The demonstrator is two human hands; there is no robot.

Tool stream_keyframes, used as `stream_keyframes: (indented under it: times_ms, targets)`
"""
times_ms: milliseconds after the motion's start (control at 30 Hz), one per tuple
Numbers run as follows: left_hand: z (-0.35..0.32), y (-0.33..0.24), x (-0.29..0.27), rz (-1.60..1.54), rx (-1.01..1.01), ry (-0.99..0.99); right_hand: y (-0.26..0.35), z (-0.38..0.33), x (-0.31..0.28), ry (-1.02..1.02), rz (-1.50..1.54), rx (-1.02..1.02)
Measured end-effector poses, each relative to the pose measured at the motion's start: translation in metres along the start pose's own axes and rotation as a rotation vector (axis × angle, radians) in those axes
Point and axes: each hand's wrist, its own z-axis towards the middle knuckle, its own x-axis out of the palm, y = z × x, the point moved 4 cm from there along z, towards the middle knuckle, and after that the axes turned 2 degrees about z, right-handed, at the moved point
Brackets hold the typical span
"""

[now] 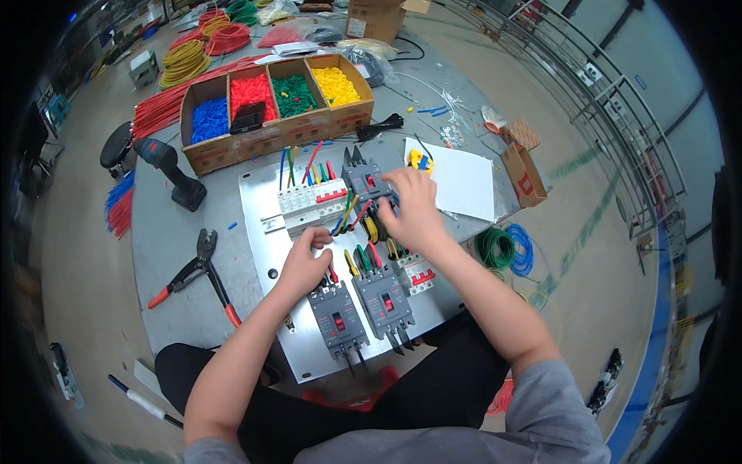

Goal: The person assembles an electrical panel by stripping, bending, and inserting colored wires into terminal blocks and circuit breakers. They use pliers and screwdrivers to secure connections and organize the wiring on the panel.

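A metal mounting plate (259, 240) lies before me, carrying breakers and short coloured wires. My left hand (307, 261) hovers over its left middle, fingers bent and thumb apart, fingertips beside a bundle of coloured wires (352, 216). I see nothing held in it. My right hand (412, 207) reaches over the upper grey breaker (366, 181), thumb and fingers spread at its right side; the fingertips seem to touch it. Left of that breaker sits a row of white miniature breakers (313, 203). Two more grey breakers (338, 319) (385, 303) and a small white breaker (417, 277) sit nearer me.
A divided cardboard box (278, 138) of blue, red, green and yellow caps stands behind the plate. A cordless drill (174, 174) and crimping pliers (202, 271) lie left. White paper (464, 182) with a yellow item (420, 161) and a small carton (524, 175) are right.
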Motion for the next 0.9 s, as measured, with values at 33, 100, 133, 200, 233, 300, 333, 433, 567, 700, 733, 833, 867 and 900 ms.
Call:
stream_keyframes:
  times_ms: [33,100,133,200,233,300,333,433,567,700,733,833,867,900]
  targets:
    - [0.002,0.001,0.002,-0.034,0.012,-0.004,0.012,-0.001,0.005,0.06,-0.006,-0.058]
    - [0.004,0.007,0.003,-0.094,0.004,-0.029,0.045,-0.007,0.012,0.138,-0.059,-0.17]
    - [0.005,0.006,0.002,-0.124,0.003,-0.041,0.054,-0.009,0.019,0.162,-0.11,-0.212]
    - [0.006,0.005,0.002,-0.156,-0.019,-0.05,0.063,-0.008,0.033,0.219,-0.2,-0.279]
    - [0.006,0.005,0.001,-0.172,-0.032,-0.055,0.066,-0.006,0.039,0.226,-0.261,-0.303]
    - [0.007,0.002,0.003,-0.22,-0.048,-0.049,0.069,-0.003,0.049,0.238,-0.382,-0.351]
    - [0.006,0.003,0.003,-0.242,-0.058,-0.051,0.073,-0.002,0.054,0.235,-0.427,-0.355]
    - [0.006,0.005,0.003,-0.258,-0.074,-0.063,0.07,0.003,0.059,0.357,-0.443,-0.245]
    - [0.005,0.005,0.003,-0.274,-0.072,-0.084,0.08,0.004,0.064,0.361,-0.468,-0.235]
    - [0.006,0.011,0.001,-0.267,-0.049,-0.087,0.082,0.001,0.067,0.345,-0.462,-0.317]
    - [0.007,0.011,0.001,-0.253,-0.048,-0.081,0.081,0.001,0.066,0.342,-0.453,-0.33]
    - [0.008,0.012,-0.002,-0.233,-0.052,-0.064,0.086,-0.002,0.065,0.33,-0.435,-0.36]
    - [0.009,0.012,-0.002,-0.242,-0.057,-0.06,0.089,-0.003,0.067,0.322,-0.437,-0.365]
    - [0.01,0.013,-0.004,-0.251,-0.063,-0.056,0.092,-0.003,0.069,0.315,-0.439,-0.37]
